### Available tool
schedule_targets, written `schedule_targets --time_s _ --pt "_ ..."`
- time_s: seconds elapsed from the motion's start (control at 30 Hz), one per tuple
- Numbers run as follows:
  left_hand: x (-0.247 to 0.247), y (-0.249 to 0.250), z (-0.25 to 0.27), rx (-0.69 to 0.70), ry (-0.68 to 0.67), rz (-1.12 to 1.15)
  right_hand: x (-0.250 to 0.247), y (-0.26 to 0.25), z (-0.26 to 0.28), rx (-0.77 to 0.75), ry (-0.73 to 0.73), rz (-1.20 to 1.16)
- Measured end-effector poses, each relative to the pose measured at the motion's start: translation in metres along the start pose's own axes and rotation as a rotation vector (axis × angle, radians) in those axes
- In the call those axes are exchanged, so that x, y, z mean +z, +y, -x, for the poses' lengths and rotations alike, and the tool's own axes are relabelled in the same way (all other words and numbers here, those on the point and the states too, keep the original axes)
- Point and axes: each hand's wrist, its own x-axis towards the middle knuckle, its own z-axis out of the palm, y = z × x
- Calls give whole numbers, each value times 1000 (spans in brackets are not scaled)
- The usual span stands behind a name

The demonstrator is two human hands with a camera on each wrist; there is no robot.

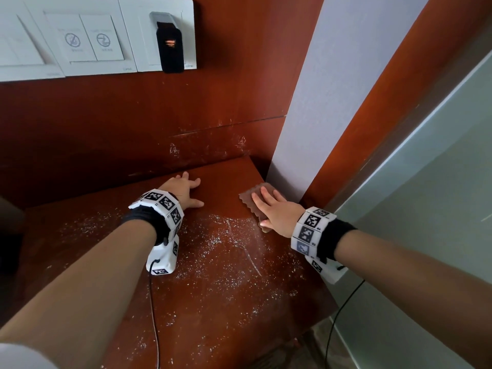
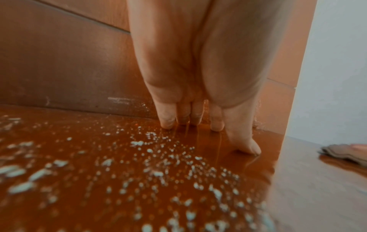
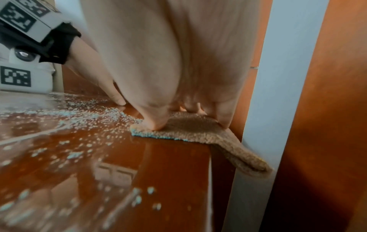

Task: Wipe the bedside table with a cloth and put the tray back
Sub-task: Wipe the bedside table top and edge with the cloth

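The right hand [image 1: 275, 211] lies flat on a brown cloth [image 1: 254, 199] at the far right corner of the bedside table [image 1: 213, 302], its fingers straight and spread, pressing the fabric down rather than gripping it. In the right wrist view the cloth [image 3: 190, 127] reaches the table's right edge, and 1 corner of it hangs over that edge beside the white wall strip [image 1: 327, 83]. The left hand [image 1: 183, 191] rests near the far edge, well apart from the cloth, with straight, slightly splayed fingers [image 2: 167, 116] and the thumb touching the wood; it holds nothing. White crumbs [image 1: 226, 262] are scattered over the middle and near part of the tabletop, up to the cloth's near edge, while the strip of wood between the 2 hands looks clean. No tray shows in any view. On the wooden panel behind the table sit white switch plates [image 1: 87, 38] and a black plugged-in device [image 1: 170, 49].
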Motion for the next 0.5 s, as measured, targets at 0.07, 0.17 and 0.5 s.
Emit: schedule_targets --time_s 0.07,0.17,0.5 --pt "0 0 0 1 -3 5 -6 -4 -7 22 -6 -2" --pt "0 0 0 0 1 17 -13 -8 -15 37 0 4" --pt "2 -1 -1 -4 9 17 7 -5 8 -81 43 105"
